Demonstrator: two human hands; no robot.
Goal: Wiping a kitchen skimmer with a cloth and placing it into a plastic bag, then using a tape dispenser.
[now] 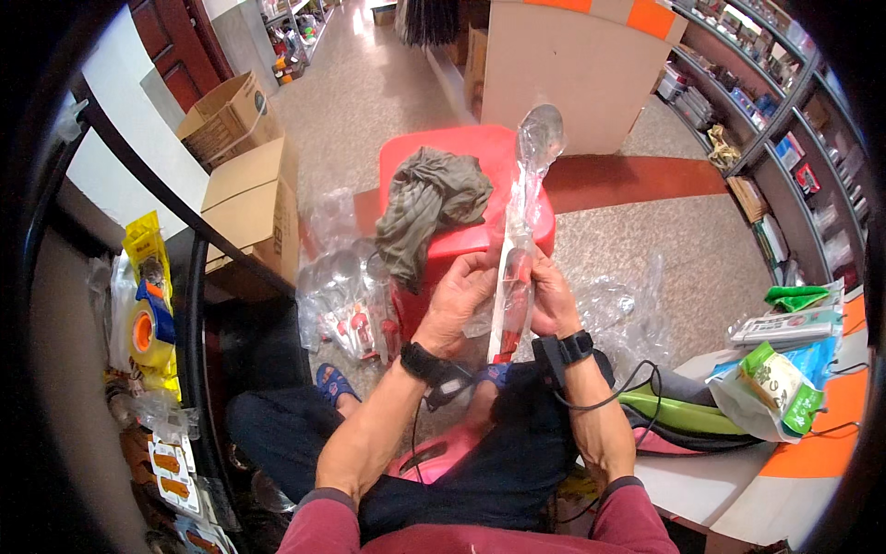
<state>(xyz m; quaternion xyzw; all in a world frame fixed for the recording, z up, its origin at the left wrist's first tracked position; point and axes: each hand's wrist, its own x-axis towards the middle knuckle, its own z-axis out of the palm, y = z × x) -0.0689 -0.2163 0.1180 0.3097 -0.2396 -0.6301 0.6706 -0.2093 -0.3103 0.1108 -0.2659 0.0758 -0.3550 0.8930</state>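
Note:
A long metal serving spoon or ladle (pixel 542 137) in clear plastic wrap stands nearly upright in my grasp, its bowl at the far end. Its handle end, with red parts under the wrap, lies between my two hands. My left hand (pixel 458 301) pinches the wrap at the left edge. From the right, my right hand (pixel 552 294) grips the package. Behind them, a red plastic stool (pixel 495 142) bears a crumpled grey-green cloth (pixel 436 201). Several similar wrapped ladles (pixel 349 298) lie on the floor left of the stool.
Loose clear plastic wrap (pixel 616 308) lies on the floor at right. Cardboard boxes (pixel 252 197) stand at left beside a black rack (pixel 201 291) with hanging goods. Shelves (pixel 768 131) line the right side. Bagged goods (pixel 768 391) hang by a white counter (pixel 727 478). A cable (pixel 640 388) loops from my right wrist.

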